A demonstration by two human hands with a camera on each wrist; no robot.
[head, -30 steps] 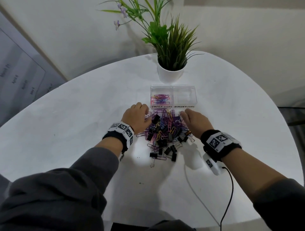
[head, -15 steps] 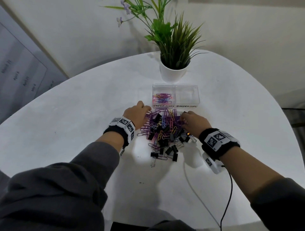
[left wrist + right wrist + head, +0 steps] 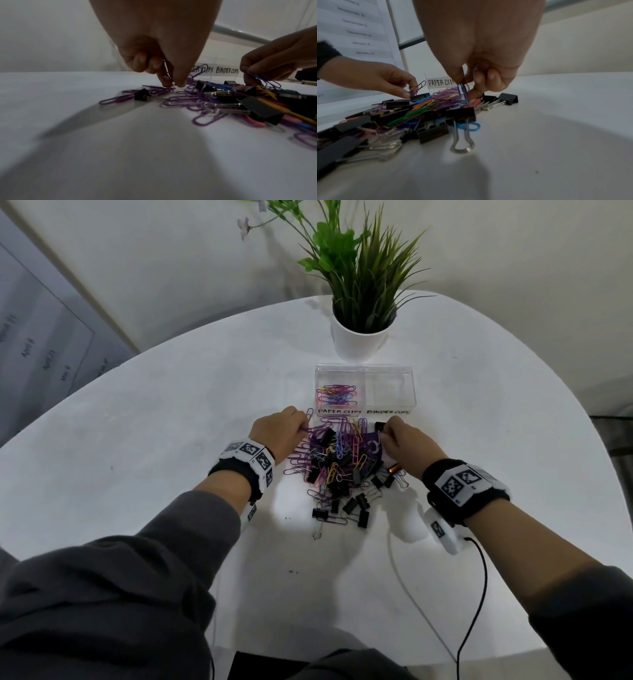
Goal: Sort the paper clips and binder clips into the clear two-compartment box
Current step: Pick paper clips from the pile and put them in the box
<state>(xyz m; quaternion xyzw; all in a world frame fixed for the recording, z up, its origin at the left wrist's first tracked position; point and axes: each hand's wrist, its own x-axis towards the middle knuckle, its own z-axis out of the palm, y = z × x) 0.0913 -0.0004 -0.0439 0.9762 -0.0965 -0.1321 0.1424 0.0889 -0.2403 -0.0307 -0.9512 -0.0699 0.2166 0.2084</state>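
Note:
A mixed pile (image 3: 339,463) of coloured paper clips and black binder clips lies on the white table, just in front of the clear two-compartment box (image 3: 364,371). Its left compartment, labelled PAPER CLIPS, holds several paper clips (image 3: 337,396); the right one, labelled BINDER CLIPS, looks bare. My left hand (image 3: 279,433) sits at the pile's left edge and pinches purple paper clips (image 3: 167,71). My right hand (image 3: 406,443) is at the pile's right edge, pinching blue and purple paper clips (image 3: 463,92) that hang from its fingertips.
A white pot (image 3: 359,342) with a green plant stands right behind the box. A black cable (image 3: 474,604) runs from my right wrist toward the near table edge. A calendar sheet (image 3: 44,350) leans against the wall at left.
Both hands went from lying over the pile to curled pinches on paper clips at its far corners. The head view has shifted slightly.

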